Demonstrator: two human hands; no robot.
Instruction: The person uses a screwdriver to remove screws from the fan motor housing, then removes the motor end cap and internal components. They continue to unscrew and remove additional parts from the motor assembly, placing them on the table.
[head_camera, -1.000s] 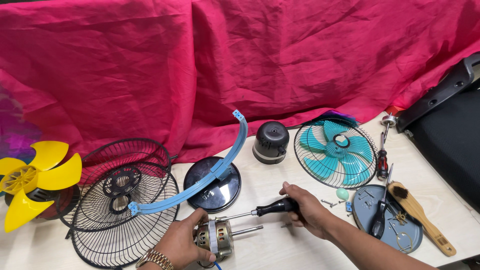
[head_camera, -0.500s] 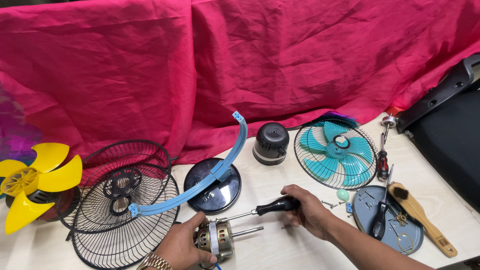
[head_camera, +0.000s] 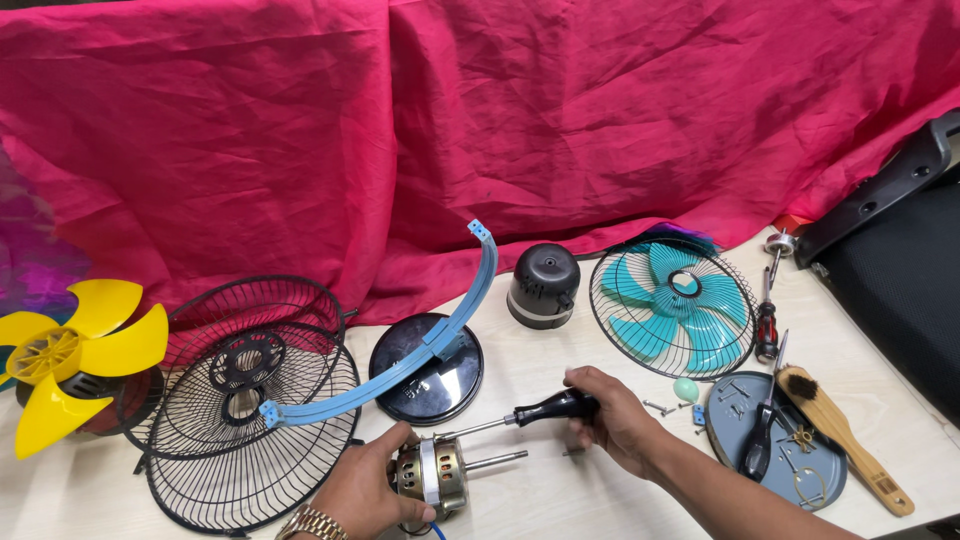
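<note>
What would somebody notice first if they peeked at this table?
Probably the big pink cloth draped across the back, and the bright yellow fan blade at the far left edge. In front, the left hand steadies a small metal fan motor while the right hand points a black-handled screwdriver at it. A teal fan blade in a wire guard sits right of centre.

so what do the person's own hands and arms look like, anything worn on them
Both arms are bare, with no sleeves or gloves in view. The left hand has a gold-coloured metal wristwatch with a linked band on its wrist. The right hand shows nothing on its fingers or wrist, and its forearm runs bare to the bottom edge of the picture.
</note>
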